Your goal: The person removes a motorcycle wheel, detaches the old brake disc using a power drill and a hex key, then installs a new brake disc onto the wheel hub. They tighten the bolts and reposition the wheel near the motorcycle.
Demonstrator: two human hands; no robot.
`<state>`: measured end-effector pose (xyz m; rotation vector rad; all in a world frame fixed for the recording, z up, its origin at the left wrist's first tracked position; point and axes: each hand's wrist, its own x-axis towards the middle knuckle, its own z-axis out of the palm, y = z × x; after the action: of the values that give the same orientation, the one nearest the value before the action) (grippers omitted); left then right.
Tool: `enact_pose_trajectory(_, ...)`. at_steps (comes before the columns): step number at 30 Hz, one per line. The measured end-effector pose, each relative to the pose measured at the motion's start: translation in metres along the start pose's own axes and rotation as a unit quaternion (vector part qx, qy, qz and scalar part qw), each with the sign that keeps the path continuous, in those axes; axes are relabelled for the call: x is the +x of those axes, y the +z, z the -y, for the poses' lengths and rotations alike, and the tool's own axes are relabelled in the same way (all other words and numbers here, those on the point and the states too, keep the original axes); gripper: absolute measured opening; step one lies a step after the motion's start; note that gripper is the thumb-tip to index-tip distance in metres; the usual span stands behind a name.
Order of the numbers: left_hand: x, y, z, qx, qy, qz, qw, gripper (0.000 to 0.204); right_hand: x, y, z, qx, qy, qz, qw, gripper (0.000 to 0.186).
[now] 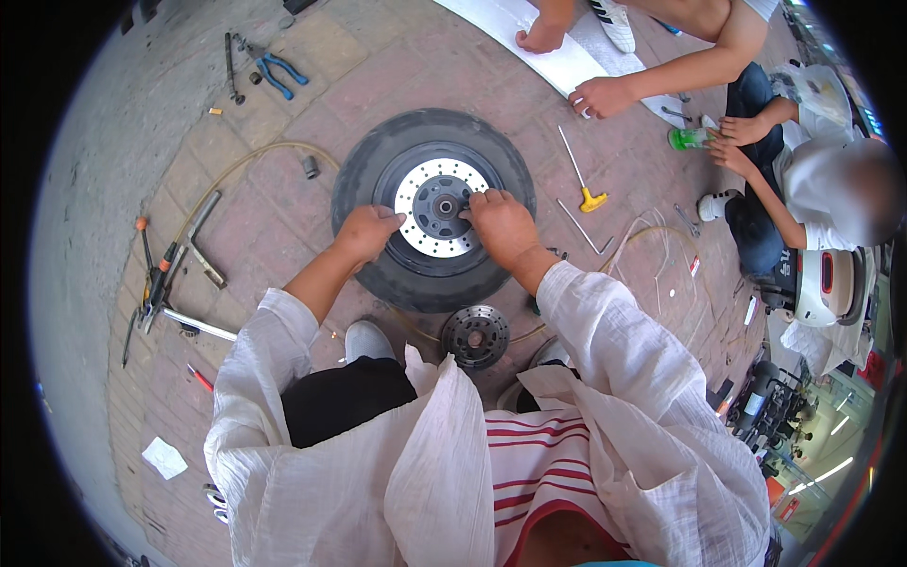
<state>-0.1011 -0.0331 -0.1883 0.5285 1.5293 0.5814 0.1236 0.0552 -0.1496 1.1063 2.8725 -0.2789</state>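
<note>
A wheel with a black tyre (378, 156) lies flat on the paving in front of me. On it sits a shiny drilled brake disc (412, 186) around a dark hub (435, 223). My left hand (370, 233) is closed at the disc's left rim, its fingertips gripping the edge. Over the right part of the disc, my right hand (504, 227) pinches near the hub; what lies between its fingertips is small, dark and mostly hidden. A second, darker brake disc (475, 336) rests on the ground between my feet, close to the tyre.
Blue-handled pliers (280, 76) lie at the far left, several tools and a hose (222, 172) nearer. A yellow-handled T-wrench (592, 199) and a hex key (584, 227) are at right. Two people crouch beyond; one hand holds a green bottle (688, 139).
</note>
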Motion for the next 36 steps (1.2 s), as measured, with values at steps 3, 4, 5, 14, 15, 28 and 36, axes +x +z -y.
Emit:
enact_pose_trajectory(3,0.0,0.0,0.002,-0.005,0.002,0.001,1.0,0.028,0.002,0.001,0.0,-0.027,-0.011,-0.008,1.0,0.025)
enact_pose_trajectory(4,0.0,0.0,0.002,-0.004,0.003,-0.002,1.0,0.028,0.003,0.0,0.0,-0.027,-0.011,-0.005,1.0,0.027)
enact_pose_trajectory(5,0.0,0.0,0.002,-0.002,0.005,-0.005,1.0,0.028,0.003,-0.001,0.001,-0.026,-0.011,-0.002,1.0,0.028)
enact_pose_trajectory(14,0.0,0.0,0.0,0.015,-0.008,0.002,1.0,0.033,0.001,-0.013,-0.004,0.033,-0.05,0.041,0.997,0.021)
enact_pose_trajectory(15,0.0,0.0,0.001,0.013,-0.007,0.001,1.0,0.033,0.001,-0.013,-0.005,0.051,-0.077,0.037,0.995,0.021)
enact_pose_trajectory(28,-0.001,-0.001,0.001,0.0,0.008,0.001,1.0,0.027,0.005,0.0,-0.012,0.14,-0.01,0.013,0.99,0.012)
enact_pose_trajectory(36,0.0,-0.001,0.001,0.012,-0.007,0.009,1.0,0.03,-0.013,0.001,-0.004,0.146,0.049,-0.023,0.988,0.011)
